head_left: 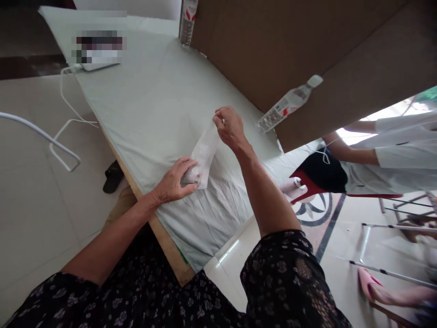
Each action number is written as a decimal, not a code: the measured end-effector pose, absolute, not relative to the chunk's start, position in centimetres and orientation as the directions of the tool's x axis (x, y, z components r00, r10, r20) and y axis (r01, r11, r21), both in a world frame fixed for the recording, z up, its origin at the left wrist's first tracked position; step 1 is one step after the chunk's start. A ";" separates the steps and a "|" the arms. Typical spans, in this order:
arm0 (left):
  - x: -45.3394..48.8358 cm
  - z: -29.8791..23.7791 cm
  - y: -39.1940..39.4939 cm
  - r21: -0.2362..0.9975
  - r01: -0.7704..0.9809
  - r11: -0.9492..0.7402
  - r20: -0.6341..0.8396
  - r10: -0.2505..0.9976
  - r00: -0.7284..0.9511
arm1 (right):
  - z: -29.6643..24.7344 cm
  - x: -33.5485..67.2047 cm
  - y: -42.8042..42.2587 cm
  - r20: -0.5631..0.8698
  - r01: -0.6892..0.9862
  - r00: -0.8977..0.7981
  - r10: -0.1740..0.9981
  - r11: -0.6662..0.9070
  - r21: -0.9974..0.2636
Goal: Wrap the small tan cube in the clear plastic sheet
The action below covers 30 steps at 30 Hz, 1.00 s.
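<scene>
1. Now the left hand (pixel 174 182) grips the low end of a small white cloth (pixel 204 157), maybe a bag, on the tabletop (pixel 153 100).
2. The right hand (pixel 230 127) pinches its top, held up.
3. The bottle (pixel 288 102) has a red label, too small to read.

- Thin white piece (pixel 204 157): limp and slightly see-through with a dull sheen. Whether it is fine cloth or plastic film cannot be told.
- Table cover (pixel 153 105): pale grey-green woven cloth, matt, smooth across the middle and creased near the front edge.
- Table edge (pixel 164 241): bare light wood board, unvarnished and dull.
- Partition panels (pixel 273 45): brown cardboard, flat and matt.
- Two bottles (pixel 288 104) (pixel 187 23): clear glossy plastic with printed film labels. The nearer one has a white plastic cap.
- Floor (pixel 34 191): pale tiles, polished and faintly reflective.
- Cable (pixel 68 109): smooth white plastic sheath.
- Sleeve (pixel 287 273): dark printed cloth, soft and matt, with a lace-like patch.
</scene>
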<state>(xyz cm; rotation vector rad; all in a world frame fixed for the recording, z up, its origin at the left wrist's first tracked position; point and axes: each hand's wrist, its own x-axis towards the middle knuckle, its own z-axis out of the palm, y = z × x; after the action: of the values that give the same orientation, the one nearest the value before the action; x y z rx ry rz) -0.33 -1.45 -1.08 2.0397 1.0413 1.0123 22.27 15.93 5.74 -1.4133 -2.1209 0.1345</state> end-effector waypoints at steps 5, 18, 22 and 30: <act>-0.3 -0.9 -1.3 0.817 0.319 -0.480 0.359 0.857 0.370 | 6.3 22.6 11.7 0.416 0.779 -0.078 0.906 0.316 -0.542; 0.2 -1.5 -0.7 0.799 0.429 -0.422 0.378 0.907 0.187 | 4.5 20.0 5.0 0.090 0.909 -0.033 0.995 0.067 -0.410; 0.1 -1.6 0.1 0.804 0.472 -0.362 0.389 0.920 0.042 | 2.8 22.9 3.0 0.132 0.723 0.176 0.976 -0.037 -0.690; -0.6 -2.1 0.8 0.737 0.623 -0.261 0.470 0.861 -0.196 | 0.4 22.1 1.3 0.143 0.647 0.387 0.911 -0.157 -0.746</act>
<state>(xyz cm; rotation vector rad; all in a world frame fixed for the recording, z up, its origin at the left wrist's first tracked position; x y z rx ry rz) -0.59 0.80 -2.13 1.8184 1.7410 1.4396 22.12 1.27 0.41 -1.8908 -1.3429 0.4426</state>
